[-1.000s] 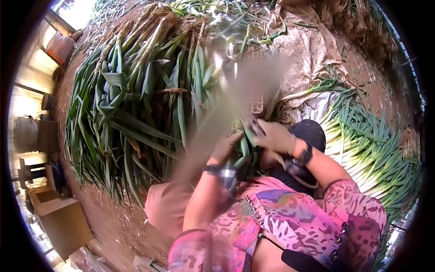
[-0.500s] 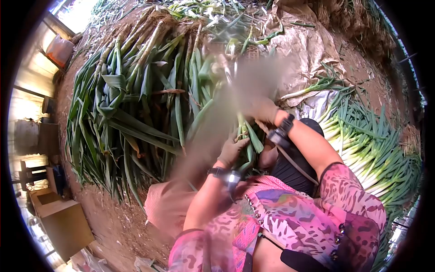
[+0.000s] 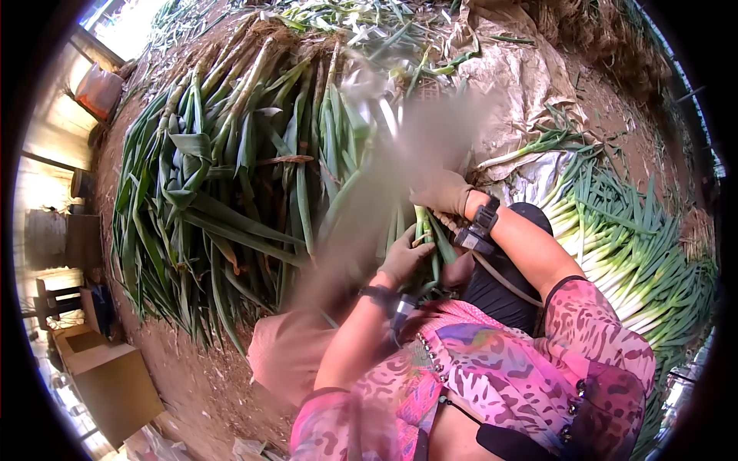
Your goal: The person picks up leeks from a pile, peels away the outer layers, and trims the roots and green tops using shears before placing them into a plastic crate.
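Observation:
My gloved left hand [image 3: 403,257] is closed around the green leaves of a long green onion [image 3: 390,117], below its white stem. Just above it, my gloved right hand [image 3: 444,192] is curled close to the same stalk. A thin hose [image 3: 503,278] runs up over my dark-clad knee to the underside of that hand, which seems closed on its end; whatever is fitted there is hidden. A brown-grey smear across the view covers part of the stalk and the right fingertips.
A large heap of untrimmed green onions [image 3: 223,177] with roots lies at left. White-stemmed green onions [image 3: 615,253] are laid out at right. Crumpled sheeting [image 3: 515,69] and peeled scraps [image 3: 346,15] are ahead. A cardboard box [image 3: 108,376] stands at lower left on the dirt floor.
The stem's upper part looks cleaner and whiter than before. My left hand has shifted slightly up and right, and the right hand shows more clearly beside the stalk.

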`<move>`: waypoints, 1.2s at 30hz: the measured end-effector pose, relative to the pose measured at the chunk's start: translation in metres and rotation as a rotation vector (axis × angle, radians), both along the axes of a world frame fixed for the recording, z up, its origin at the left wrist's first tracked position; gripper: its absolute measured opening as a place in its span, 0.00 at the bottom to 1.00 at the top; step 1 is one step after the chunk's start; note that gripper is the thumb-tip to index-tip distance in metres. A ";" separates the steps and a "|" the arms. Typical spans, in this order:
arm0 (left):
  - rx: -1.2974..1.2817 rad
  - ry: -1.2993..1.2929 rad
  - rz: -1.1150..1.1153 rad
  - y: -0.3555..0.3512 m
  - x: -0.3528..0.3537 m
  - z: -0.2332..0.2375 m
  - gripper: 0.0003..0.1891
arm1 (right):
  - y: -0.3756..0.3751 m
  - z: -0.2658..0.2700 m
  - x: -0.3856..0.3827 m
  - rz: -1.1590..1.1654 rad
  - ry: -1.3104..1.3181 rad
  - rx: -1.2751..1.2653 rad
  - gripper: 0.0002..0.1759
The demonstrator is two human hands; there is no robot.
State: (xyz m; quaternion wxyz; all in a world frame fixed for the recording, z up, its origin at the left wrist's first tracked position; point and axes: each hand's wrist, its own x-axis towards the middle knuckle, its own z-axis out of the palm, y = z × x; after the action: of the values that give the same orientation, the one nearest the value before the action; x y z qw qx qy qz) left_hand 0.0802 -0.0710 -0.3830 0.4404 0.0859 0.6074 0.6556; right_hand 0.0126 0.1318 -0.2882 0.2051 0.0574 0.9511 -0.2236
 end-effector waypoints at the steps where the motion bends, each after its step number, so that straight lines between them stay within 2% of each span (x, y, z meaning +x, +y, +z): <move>1: -0.096 0.121 -0.082 0.000 -0.007 -0.004 0.30 | 0.000 -0.003 0.003 -0.011 0.004 -0.002 0.30; 2: -0.355 0.214 -0.175 -0.003 -0.029 0.027 0.28 | 0.005 -0.011 0.003 -0.040 0.029 -0.019 0.31; 3: -0.515 0.441 -0.132 -0.010 -0.049 0.066 0.23 | 0.003 -0.005 0.004 -0.050 -0.013 -0.006 0.31; 4: -0.533 0.603 0.093 -0.012 -0.069 0.076 0.21 | -0.001 0.008 0.007 -0.061 -0.052 0.007 0.31; 5: -0.372 0.768 0.395 -0.020 -0.079 0.082 0.19 | -0.003 0.015 0.011 -0.076 -0.093 0.022 0.32; 8: -1.104 0.899 0.290 -0.028 -0.155 0.091 0.27 | -0.011 0.013 0.018 -0.067 -0.084 -0.006 0.31; 9: -1.183 0.772 0.179 -0.033 -0.174 0.080 0.29 | -0.012 0.006 0.021 -0.071 -0.061 -0.002 0.31; 11: -1.248 0.699 0.130 -0.036 -0.179 0.071 0.27 | -0.011 0.000 0.019 -0.089 -0.051 -0.004 0.31; 15: -1.217 0.678 0.119 -0.032 -0.181 0.062 0.25 | -0.005 0.000 0.018 -0.125 -0.027 0.003 0.29; 17: -1.166 0.694 0.150 -0.023 -0.164 0.073 0.23 | -0.004 -0.006 0.013 -0.122 -0.036 0.002 0.28; 19: -1.094 0.629 0.008 -0.008 -0.135 0.083 0.23 | -0.007 -0.010 0.011 -0.121 -0.040 -0.011 0.29; 20: -0.954 0.649 0.067 0.000 -0.108 0.097 0.22 | -0.009 -0.009 0.010 -0.123 -0.042 -0.028 0.29; 22: -0.858 0.701 0.056 0.009 -0.059 0.098 0.21 | -0.006 -0.014 0.009 -0.105 0.000 -0.027 0.31; 23: -0.903 0.733 -0.012 0.011 -0.047 0.096 0.20 | -0.003 -0.017 0.009 -0.100 -0.006 -0.038 0.31; 24: -0.855 0.598 -0.089 0.007 -0.043 0.094 0.21 | 0.001 -0.020 0.009 -0.095 -0.012 -0.047 0.32; 26: -0.768 0.485 -0.001 -0.009 -0.063 0.128 0.21 | 0.001 -0.011 0.015 -0.101 -0.003 -0.099 0.32; 28: -0.845 0.664 0.131 -0.024 -0.084 0.154 0.21 | -0.003 -0.002 0.028 -0.063 0.050 -0.164 0.29; 29: -0.961 0.902 0.223 -0.029 -0.089 0.159 0.20 | -0.011 0.014 0.035 -0.040 0.076 -0.199 0.27; 30: -0.943 0.982 0.215 -0.034 -0.091 0.158 0.20 | -0.018 0.033 0.047 -0.046 0.013 -0.257 0.28; 32: -0.894 1.152 0.199 -0.035 -0.099 0.152 0.19 | -0.028 0.030 0.076 -0.037 0.039 -0.277 0.30; 33: -0.913 1.020 0.137 -0.020 -0.108 0.150 0.22 | -0.031 0.033 0.085 -0.020 0.063 -0.285 0.30; 34: -0.789 1.035 0.110 -0.013 -0.112 0.140 0.24 | -0.033 0.039 0.091 -0.046 0.054 -0.231 0.31; 36: -0.953 1.097 0.089 0.001 -0.115 0.096 0.31 | -0.032 0.032 0.099 -0.136 0.081 -0.254 0.30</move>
State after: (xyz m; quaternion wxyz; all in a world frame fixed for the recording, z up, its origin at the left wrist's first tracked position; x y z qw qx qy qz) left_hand -0.0351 -0.0704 -0.2866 0.0351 0.1762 0.9633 0.1995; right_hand 0.1119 0.1003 -0.2564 0.1564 0.0863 0.9165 -0.3579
